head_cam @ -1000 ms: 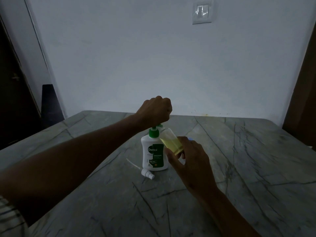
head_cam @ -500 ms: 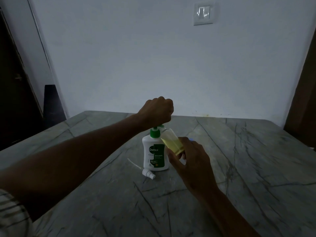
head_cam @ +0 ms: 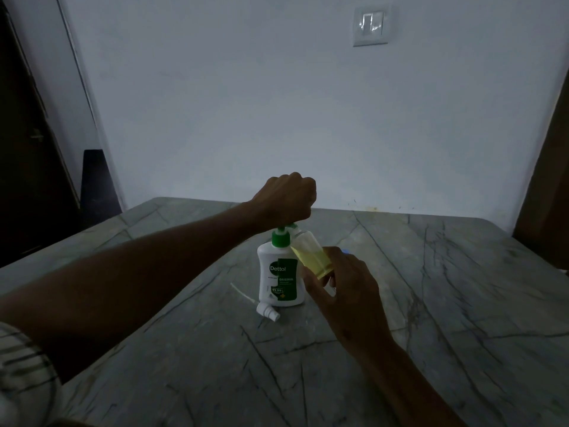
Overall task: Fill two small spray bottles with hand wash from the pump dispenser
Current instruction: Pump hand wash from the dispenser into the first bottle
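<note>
The small clear plastic spray bottle (head_cam: 311,254), about half full of yellow-green hand wash, is being held tilted, its open mouth leaning up and left toward the green spout of the white pump dispenser with the green collar and label (head_cam: 280,272); its long axis is running from the right hand up toward the left. The right hand (head_cam: 345,291) is pinching the bottle's lower end between thumb and curled fingers, just right of the dispenser and touching or nearly touching its side. The left hand (head_cam: 284,200) is sitting directly above, curled into a fist over the pump head and apparently pressing it down; the spout and the bottle's mouth are meeting just under that fist, so whether they are properly aligned is hard to tell. Below and left of the right hand, a white spray cap with its thin dip tube (head_cam: 264,309) is lying on the grey veined stone table (head_cam: 431,303), against the dispenser's base. Open table is stretching right and toward the person, well away from any edge.
</note>
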Available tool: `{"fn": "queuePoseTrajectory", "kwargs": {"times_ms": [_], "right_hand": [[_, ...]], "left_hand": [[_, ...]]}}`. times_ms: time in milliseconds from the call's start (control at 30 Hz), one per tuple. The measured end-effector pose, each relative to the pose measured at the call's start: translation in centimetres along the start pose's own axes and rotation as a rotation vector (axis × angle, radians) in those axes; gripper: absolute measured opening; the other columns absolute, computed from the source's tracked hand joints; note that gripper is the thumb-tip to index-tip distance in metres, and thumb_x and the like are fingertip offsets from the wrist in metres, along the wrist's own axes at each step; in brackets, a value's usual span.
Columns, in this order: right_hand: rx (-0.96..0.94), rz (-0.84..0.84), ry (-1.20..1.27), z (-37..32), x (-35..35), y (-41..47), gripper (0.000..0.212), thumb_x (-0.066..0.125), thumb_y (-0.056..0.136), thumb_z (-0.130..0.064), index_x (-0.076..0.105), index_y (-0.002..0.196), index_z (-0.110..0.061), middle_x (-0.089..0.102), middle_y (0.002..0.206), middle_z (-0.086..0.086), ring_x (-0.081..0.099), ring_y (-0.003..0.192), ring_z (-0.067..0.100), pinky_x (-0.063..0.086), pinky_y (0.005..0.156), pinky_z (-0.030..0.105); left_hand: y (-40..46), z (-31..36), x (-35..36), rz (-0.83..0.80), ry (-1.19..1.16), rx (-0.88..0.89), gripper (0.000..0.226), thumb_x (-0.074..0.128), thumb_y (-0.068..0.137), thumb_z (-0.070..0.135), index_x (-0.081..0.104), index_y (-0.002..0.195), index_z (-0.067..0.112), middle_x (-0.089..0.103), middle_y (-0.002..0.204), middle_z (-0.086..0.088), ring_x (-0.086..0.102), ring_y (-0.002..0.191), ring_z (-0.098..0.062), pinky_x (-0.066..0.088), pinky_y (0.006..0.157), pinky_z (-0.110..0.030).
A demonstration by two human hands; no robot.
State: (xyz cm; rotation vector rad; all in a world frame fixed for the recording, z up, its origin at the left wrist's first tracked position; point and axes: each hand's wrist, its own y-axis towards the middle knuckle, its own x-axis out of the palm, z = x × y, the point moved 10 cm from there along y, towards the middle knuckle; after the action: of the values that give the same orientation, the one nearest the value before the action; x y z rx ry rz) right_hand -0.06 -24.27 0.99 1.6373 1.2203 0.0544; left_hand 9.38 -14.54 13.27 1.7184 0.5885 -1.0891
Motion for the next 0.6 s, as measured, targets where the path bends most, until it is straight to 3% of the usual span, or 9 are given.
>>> {"fn": "queuePoseTrajectory", "kwargs": {"times_ms": [600], "right_hand": [[-0.011, -0.003, -0.016, -0.4, -0.3, 0.1, 0.057, 0.031, 0.091, -0.075, 0.051, 0.117, -0.029, 0.05, 0.087, -0.012, 0.048, 0.076, 0.002, 0.035, 0.062, 0.014]], "left_hand": [[0.4, -0.2, -0.6, 0.043, -0.014, 0.018, 0.038, 0.048, 0.075, -0.003, 0.028, 0.055, 0.022, 0.03, 0.056, 0.003, 0.029, 0.052, -0.02, 0.025, 0.053, -0.029]]}}
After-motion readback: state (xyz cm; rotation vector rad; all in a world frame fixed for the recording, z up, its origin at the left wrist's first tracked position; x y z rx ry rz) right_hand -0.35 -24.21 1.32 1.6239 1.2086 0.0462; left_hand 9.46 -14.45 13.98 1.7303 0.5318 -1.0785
